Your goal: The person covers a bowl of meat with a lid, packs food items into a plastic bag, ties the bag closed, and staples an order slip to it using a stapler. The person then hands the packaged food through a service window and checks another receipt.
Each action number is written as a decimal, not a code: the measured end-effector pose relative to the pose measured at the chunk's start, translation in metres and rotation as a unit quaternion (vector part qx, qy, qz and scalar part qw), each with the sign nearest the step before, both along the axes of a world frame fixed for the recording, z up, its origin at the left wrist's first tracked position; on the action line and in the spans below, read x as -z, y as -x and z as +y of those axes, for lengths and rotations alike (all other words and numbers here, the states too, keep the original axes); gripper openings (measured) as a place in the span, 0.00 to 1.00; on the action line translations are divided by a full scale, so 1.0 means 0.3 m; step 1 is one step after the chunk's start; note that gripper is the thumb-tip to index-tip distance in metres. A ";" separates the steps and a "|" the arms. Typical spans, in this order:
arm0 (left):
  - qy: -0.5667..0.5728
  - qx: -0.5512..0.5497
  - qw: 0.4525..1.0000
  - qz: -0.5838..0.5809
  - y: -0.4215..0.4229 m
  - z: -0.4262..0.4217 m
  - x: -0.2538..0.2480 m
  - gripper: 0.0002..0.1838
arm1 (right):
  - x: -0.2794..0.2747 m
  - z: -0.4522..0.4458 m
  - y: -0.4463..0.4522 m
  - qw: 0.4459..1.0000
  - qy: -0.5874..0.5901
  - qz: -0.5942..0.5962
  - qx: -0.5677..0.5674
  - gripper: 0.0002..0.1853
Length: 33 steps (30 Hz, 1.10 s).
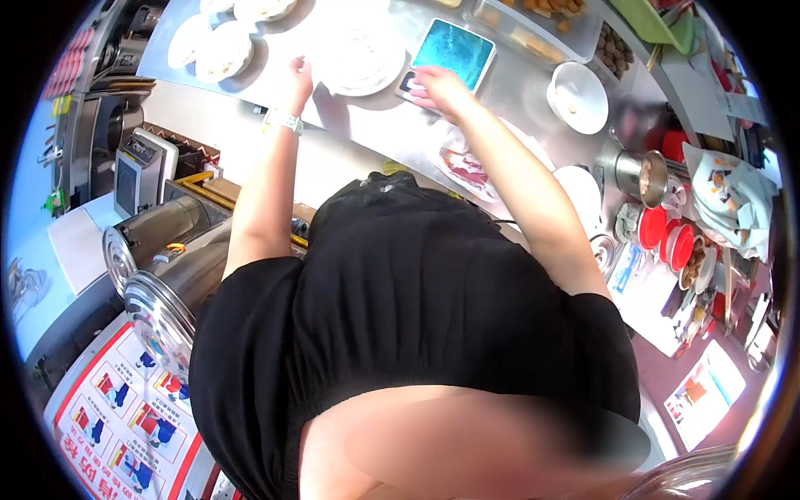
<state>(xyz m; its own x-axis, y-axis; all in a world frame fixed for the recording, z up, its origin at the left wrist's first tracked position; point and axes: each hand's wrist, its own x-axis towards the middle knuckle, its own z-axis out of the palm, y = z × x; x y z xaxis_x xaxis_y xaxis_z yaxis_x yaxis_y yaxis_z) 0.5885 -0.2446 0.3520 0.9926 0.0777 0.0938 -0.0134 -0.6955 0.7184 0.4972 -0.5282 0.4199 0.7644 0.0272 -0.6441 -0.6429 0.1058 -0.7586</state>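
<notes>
A white plate lies on the metal counter between my two hands, washed out by glare. My left hand is just left of the plate; its fingers blend into the bright light, and I cannot tell whether they hold anything. Beside the turquoise-topped scale is my right hand, over its near left edge, with fingers apart and nothing seen in them. A bag with something dark red lies below my right forearm.
White bowls with food stand at the upper left. A white bowl, a metal pot and red lids are at right. Clear food boxes line the back. Large metal pots stand at left.
</notes>
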 end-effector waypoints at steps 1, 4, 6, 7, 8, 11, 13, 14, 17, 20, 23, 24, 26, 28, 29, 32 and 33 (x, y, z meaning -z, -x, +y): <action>0.086 0.040 0.985 0.141 -0.018 0.015 -0.004 0.20 | 0.017 0.049 -0.040 1.000 0.001 -0.001 -0.002 0.22; 0.396 0.001 0.874 0.282 -0.041 0.022 0.006 0.20 | 0.068 0.129 -0.101 0.995 -0.029 0.048 0.084 0.19; 0.436 0.008 0.845 0.310 -0.043 0.048 0.014 0.17 | 0.108 0.149 -0.118 0.995 0.004 0.019 0.095 0.15; 0.438 0.020 0.843 0.312 -0.040 0.049 0.000 0.16 | 0.119 0.152 -0.120 0.996 0.012 0.011 0.093 0.12; 0.441 0.032 0.841 0.312 -0.044 0.044 -0.018 0.14 | 0.127 0.146 -0.115 0.996 0.013 0.014 0.092 0.12; 0.460 0.033 0.833 0.306 -0.019 0.022 -0.084 0.12 | 0.112 0.106 -0.074 0.995 0.036 -0.045 0.086 0.12; 0.458 0.068 0.828 0.315 0.012 -0.009 -0.174 0.12 | 0.031 0.034 -0.010 0.996 0.031 -0.047 0.071 0.13; 0.457 0.099 0.824 0.319 0.038 -0.034 -0.231 0.12 | -0.028 -0.009 0.034 0.997 0.025 -0.052 0.052 0.13; 0.431 0.151 0.823 0.337 0.146 -0.163 -0.371 0.12 | -0.189 -0.150 0.203 0.996 0.056 -0.056 0.044 0.11; 0.392 0.210 0.817 0.366 0.257 -0.309 -0.405 0.13 | -0.234 -0.303 0.397 0.992 0.103 -0.032 0.063 0.10; 0.368 0.284 0.777 0.425 0.326 -0.431 -0.315 0.11 | -0.217 -0.405 0.552 0.989 0.107 -0.009 0.102 0.09; 0.348 0.300 0.771 0.442 0.352 -0.466 -0.288 0.10 | -0.194 -0.420 0.592 0.988 0.109 -0.009 0.113 0.09; 0.296 0.318 0.773 0.463 0.391 -0.534 -0.233 0.06 | -0.138 -0.455 0.658 0.981 0.136 0.030 0.135 0.09; 0.274 0.337 0.768 0.471 0.406 -0.574 -0.173 0.06 | -0.073 -0.474 0.694 0.979 0.159 0.050 0.121 0.09; 0.270 0.343 0.767 0.470 0.405 -0.590 -0.148 0.06 | -0.033 -0.479 0.701 0.978 0.159 0.052 0.127 0.10; 0.184 0.378 0.804 0.420 0.408 -0.602 -0.114 0.08 | 0.069 -0.491 0.709 0.974 0.184 0.060 0.121 0.12; 0.141 0.402 0.811 0.401 0.400 -0.603 -0.105 0.10 | 0.078 -0.487 0.700 0.969 0.215 0.068 0.104 0.12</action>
<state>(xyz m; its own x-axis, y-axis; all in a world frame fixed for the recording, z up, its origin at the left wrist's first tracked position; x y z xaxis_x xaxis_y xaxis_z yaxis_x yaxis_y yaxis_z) 0.4684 -0.4256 0.3836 0.4666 -0.7184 -0.5160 0.1696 -0.4999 0.8493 0.2873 -0.6742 0.3964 0.6314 -0.4116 -0.6572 -0.7394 -0.0641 -0.6702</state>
